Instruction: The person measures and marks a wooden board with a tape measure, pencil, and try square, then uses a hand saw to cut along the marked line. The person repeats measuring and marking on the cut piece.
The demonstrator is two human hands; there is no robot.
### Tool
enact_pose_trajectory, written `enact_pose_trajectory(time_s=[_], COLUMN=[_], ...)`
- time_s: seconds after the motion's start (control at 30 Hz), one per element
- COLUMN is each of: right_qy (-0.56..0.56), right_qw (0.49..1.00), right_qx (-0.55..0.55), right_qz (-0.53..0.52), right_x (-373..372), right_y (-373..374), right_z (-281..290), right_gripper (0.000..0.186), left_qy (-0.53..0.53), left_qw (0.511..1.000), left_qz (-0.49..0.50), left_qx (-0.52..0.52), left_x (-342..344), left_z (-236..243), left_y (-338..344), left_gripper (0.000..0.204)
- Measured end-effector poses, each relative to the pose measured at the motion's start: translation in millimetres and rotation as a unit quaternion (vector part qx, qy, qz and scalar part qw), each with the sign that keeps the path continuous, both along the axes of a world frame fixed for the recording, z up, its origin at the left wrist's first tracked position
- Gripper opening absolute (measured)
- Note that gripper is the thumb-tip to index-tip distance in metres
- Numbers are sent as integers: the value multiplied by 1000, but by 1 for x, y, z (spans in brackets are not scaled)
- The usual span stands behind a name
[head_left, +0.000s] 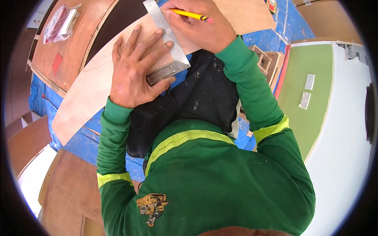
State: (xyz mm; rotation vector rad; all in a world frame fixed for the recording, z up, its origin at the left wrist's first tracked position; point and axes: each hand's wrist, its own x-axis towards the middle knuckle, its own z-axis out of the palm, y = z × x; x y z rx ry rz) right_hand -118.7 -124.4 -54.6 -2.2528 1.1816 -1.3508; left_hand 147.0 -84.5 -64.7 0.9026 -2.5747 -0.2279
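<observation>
A long, thin plywood strip (88,88) with a curved edge lies across in front of my knees. On it rests a metal try square (169,36), its blade running up and away over the wood. My left hand (136,72) is spread flat over the strip, fingertips on the blade and thumb by the square's thick stock (160,74). At the far end of the blade, my right hand (206,29) is closed round a yellow pencil (188,15) with a pink eraser. The pencil's tip is hidden by the fingers or out of frame.
A wooden panel (78,39) at upper left carries a plastic-wrapped bundle (62,24) and a small red piece (57,63). Blue sheeting (88,147) covers the floor. Wooden box frames (267,63) stand on the right, near a green wall (311,106) with two outlets. Brown boards (69,192) lie lower left.
</observation>
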Motion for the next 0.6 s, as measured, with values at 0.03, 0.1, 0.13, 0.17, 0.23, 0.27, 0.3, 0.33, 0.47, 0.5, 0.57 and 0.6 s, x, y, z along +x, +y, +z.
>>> enact_pose_trajectory(time_s=[0.03, 0.1, 0.13, 0.17, 0.23, 0.27, 0.3, 0.33, 0.47, 0.5, 0.57, 0.6], right_qy=[12, -1, -8, 2, 22, 31, 40, 48, 98, 70, 37, 16], right_qw=[1000, 999, 998, 997, 993, 991, 989, 987, 972, 973, 977, 984], right_qx=[-5, 35, 55, 77, 119, 130, 140, 151, 209, 218, 212, 178], right_qz=[-20, -12, -7, -3, 3, 6, 11, 14, 41, 31, -3, -22], right_x=[2, -1, -2, -4, -9, -10, -12, -13, -16, -12, -12, -10], right_y=[3, 13, 21, 31, 57, 72, 89, 104, 152, 156, 153, 149], right_z=[-2, 2, 5, 8, 18, 23, 29, 34, 38, 42, 55, 54], right_gripper=[13, 14, 14, 13, 12, 10, 9, 9, 9, 9, 13, 13], left_qy=[2, 2, 0, -2, -6, -8, -9, -9, -10, -4, 8, 9], left_qw=[1000, 1000, 1000, 1000, 1000, 1000, 1000, 1000, 1000, 1000, 1000, 1000], left_qz=[-1, 0, 2, 4, 7, 9, 10, 9, -2, 0, 2, 0], left_qx=[-1, 0, 2, 3, 9, 12, 11, 10, -2, -1, 1, 2], left_x=[0, 0, 0, 0, -1, -1, -1, -1, -1, -3, -6, -7], left_z=[-1, -1, 1, 2, 4, 4, 5, 5, 1, 2, 4, 4], left_y=[-1, -1, -1, 0, 0, 1, 1, 1, 1, 0, 3, 3], left_gripper=[84, 83, 83, 83, 83, 84, 84, 85, 88, 87, 85, 86])
